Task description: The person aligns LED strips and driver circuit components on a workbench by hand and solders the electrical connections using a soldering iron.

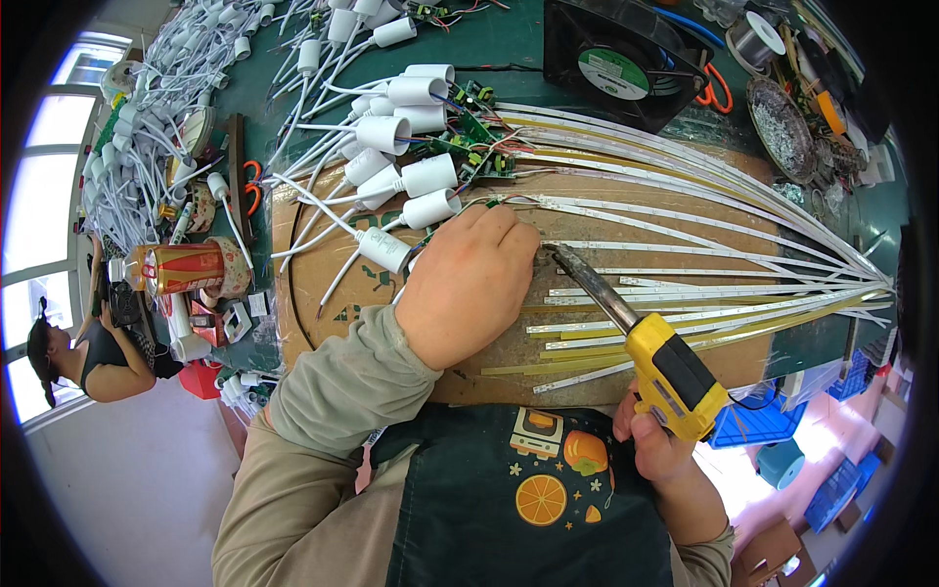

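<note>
In my right hand (657, 448) is a yellow and black soldering gun (675, 377), its fingers wrapped round the handle. Its dark tip points up and left, close to the end of a white LED strip (626, 247). My left hand (474, 284) is closed at that strip end, fingertips pressed together; what they pinch is hidden behind the hand. Just beyond it lie white cylindrical lamp sockets (428, 174) with white cables. Green circuit boards (479, 127) with thin wires sit between the sockets and several strips, which fan out to the right and gather at their far end.
A brown board (391, 386) covers part of the green table. At the back stands a black fan (611, 64), with a solder wire spool (758, 41) and a metal dish (781, 127) to its right. Socket cables pile up (147, 147) at left, near a drink bottle (181, 267). Another person (98, 347) is at far left.
</note>
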Demonstrator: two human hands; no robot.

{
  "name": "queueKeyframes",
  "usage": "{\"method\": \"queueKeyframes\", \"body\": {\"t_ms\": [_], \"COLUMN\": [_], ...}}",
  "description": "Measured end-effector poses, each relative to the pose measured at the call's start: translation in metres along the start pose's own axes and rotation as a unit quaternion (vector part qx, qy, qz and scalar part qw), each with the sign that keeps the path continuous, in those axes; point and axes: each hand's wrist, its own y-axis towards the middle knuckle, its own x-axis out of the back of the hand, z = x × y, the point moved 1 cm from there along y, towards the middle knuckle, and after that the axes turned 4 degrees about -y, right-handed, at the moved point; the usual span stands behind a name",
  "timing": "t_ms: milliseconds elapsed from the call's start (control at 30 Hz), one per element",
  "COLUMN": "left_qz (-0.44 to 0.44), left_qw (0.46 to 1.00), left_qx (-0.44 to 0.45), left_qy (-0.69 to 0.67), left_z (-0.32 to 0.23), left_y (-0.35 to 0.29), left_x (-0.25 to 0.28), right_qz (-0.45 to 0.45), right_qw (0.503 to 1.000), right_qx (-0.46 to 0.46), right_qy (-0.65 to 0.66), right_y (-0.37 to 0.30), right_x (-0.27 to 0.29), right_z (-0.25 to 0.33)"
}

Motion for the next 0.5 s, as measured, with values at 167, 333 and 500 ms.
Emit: {"method": "queueKeyframes", "body": {"t_ms": [167,333,500], "left_qz": [-0.001,-0.002,-0.002], "left_qw": [1.000,1.000,1.000], "left_qx": [0.001,-0.001,-0.001], "left_qy": [0.002,-0.001,0.001], "left_z": [0.000,0.001,0.001], "left_y": [0.000,0.000,-0.001], "left_x": [0.001,-0.001,0.000], "right_qz": [-0.009,-0.004,-0.017], "right_qw": [1.000,0.999,0.994], "right_qx": [-0.005,-0.029,-0.004], "right_qy": [-0.005,0.039,0.104], "right_y": [-0.001,-0.003,0.002], "right_x": [0.000,0.001,-0.003], "right_z": [-0.001,0.001,0.015]}}
